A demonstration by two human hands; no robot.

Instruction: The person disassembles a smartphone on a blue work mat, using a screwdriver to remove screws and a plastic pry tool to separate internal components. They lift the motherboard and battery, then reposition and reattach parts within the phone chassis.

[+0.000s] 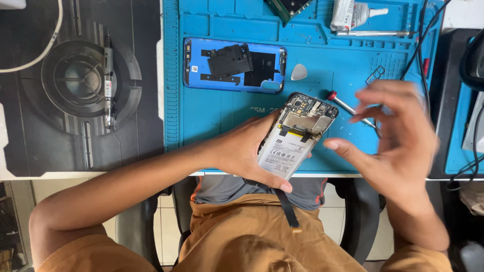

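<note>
Left hand (247, 151) grips the opened grey smartphone with exposed battery (295, 138) at the blue silicone mat's (212, 113) six-o'clock edge, over the worktop's near rim. Right hand (398, 138), blurred, fingers spread and holding nothing, hovers at three o'clock beside the red-capped metal screwdriver (343, 103); bare mat lies between.

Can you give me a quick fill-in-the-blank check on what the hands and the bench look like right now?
1. The opened phone with its battery showing is held in the ____ hand.
2. The right hand is open and holds ____.
3. The blue back cover lies on the ____ work mat, beyond the phone.
4. The red-tipped screwdriver lies on the mat, nearest the ____ hand.

Missing words: left; nothing; blue; right
</note>
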